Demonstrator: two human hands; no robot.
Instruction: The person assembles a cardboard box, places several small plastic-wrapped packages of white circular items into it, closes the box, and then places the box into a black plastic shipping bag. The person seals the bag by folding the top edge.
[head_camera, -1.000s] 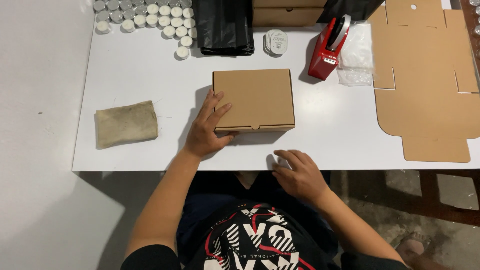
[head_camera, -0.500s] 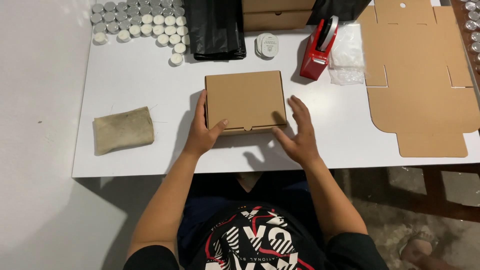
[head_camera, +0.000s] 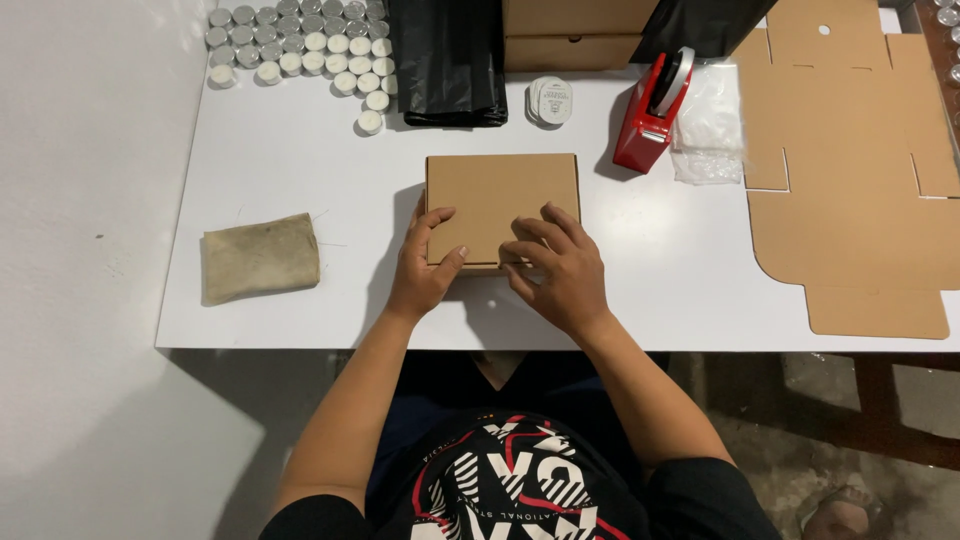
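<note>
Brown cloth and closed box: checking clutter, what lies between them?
Head view: only bare white table between the brown cloth and closed box.

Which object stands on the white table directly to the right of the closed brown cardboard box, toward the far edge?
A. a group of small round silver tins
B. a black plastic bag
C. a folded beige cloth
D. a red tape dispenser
D: the red tape dispenser stands right of the closed brown cardboard box, while the folded beige cloth lies left and the small round silver tins sit far left.
</note>
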